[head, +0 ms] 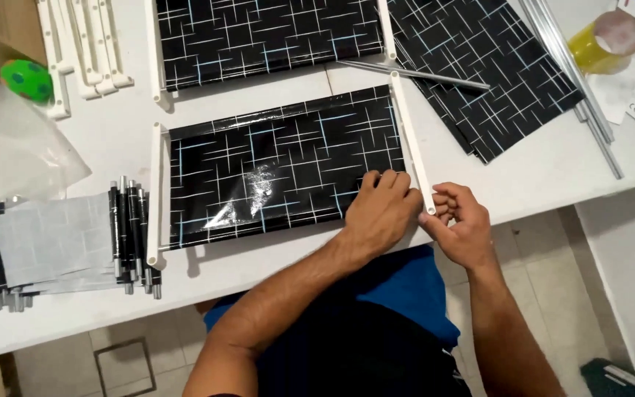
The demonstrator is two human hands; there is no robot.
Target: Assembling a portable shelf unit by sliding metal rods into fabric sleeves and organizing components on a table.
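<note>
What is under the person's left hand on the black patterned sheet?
The left hand presses on the black sheet at its right corner, beside the white rail. The corner itself is covered by the palm.

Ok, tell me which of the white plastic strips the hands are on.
The white strip on the right edge of the nearer black patterned sheet. The right hand pinches its near end and the left hand rests beside it; the loose strips lie untouched.
</note>
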